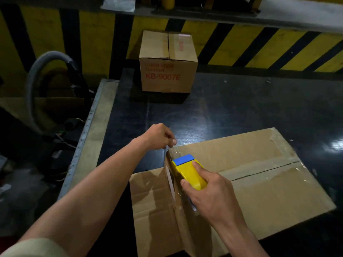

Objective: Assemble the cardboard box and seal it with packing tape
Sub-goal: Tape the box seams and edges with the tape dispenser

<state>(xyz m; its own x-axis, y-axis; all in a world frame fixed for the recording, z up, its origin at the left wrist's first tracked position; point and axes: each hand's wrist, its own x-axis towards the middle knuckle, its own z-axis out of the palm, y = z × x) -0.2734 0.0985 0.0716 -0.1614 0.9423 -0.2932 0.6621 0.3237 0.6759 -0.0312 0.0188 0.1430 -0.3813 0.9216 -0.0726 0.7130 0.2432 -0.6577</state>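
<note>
1. Cardboard box [259, 191]. It lies directly under the right hand and runs away to that hand's right. Its far-left corner sits just below the left hand's fingertips. The upper face is closed, two flaps meeting at a centre seam that already carries clear tape. Contents are not visible.

2. Tape dispenser [187, 171], yellow body with a blue head. The right hand [211, 193] clasps it, fingers curled round the body. The head sits against the box's left edge, probably so that the strip is laid along that edge.

3. Packing tape [174, 152], clear. A short stretch runs from the dispenser head up to the left hand [159, 136], which pinches the free end at the corner (judged: to anchor it and keep it taut while the dispenser draws away).

4. Second box [168, 62]. It stands upright well beyond the left hand, flaps shut, marked KB-9007E. Contents are hidden.

5. Table [241, 108], dark and glossy, lying beneath both hands and both boxes.

6. Hose [35, 80], grey and looped, well off to the left of the left arm, beside the table.
</note>
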